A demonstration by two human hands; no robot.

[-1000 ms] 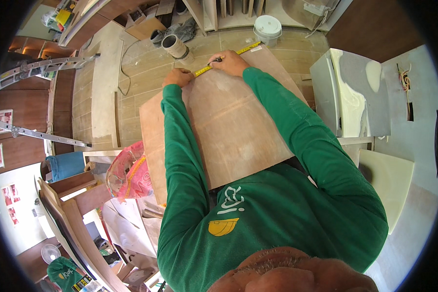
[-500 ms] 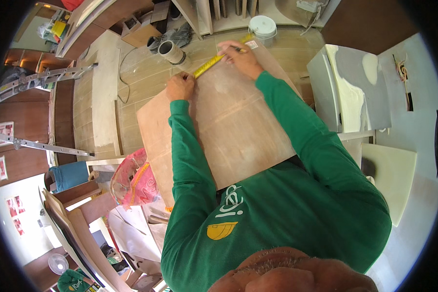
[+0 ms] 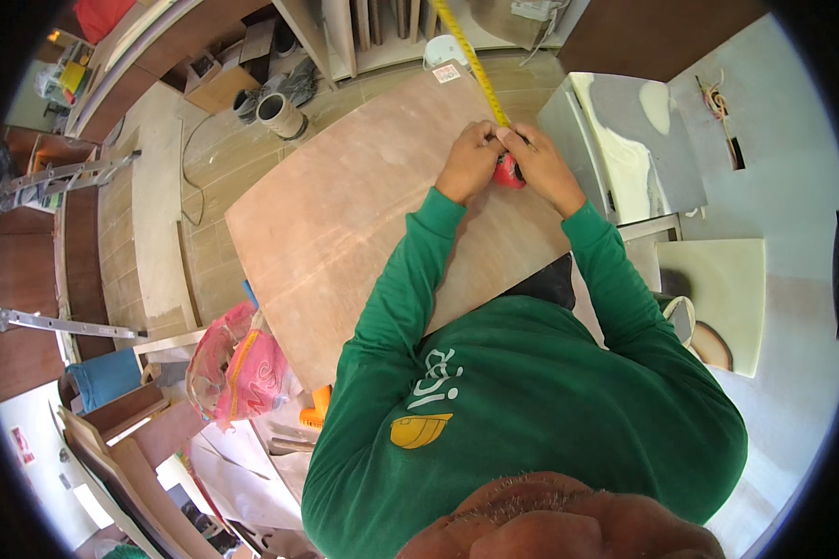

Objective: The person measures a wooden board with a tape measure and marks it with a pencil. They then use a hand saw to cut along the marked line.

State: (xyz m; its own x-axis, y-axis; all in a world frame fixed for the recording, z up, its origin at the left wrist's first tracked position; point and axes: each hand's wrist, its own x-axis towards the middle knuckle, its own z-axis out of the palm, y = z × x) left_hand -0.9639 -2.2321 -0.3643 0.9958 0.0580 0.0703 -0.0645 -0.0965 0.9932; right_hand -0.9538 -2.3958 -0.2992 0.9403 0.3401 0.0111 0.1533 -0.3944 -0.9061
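Observation:
A light brown plywood sheet (image 3: 364, 196) lies in front of me, its near edge by my body. Over its far right part, my two hands are together at a tape measure with a red case (image 3: 509, 175). My left hand (image 3: 471, 160) pinches the tape measure at the case's left side. The fingers of my right hand (image 3: 545, 166) are closed round it from the right. The yellow blade (image 3: 474, 70) runs out from between my hands, past the sheet's far right edge. My fingers partly hide the case.
A white bucket (image 3: 443, 51) stands beyond the sheet's far corner, a grey pipe piece (image 3: 281, 115) to its left. Left are a ladder (image 3: 70, 324) and a pink bag (image 3: 252, 368). An orange tool (image 3: 315, 407) lies near my left arm. A grey and cream block (image 3: 625, 140) stands right.
Both hands have moved right and nearer to me and come together. The blade, earlier stretched between them along the sheet's far edge, now points away, and the red case shows.

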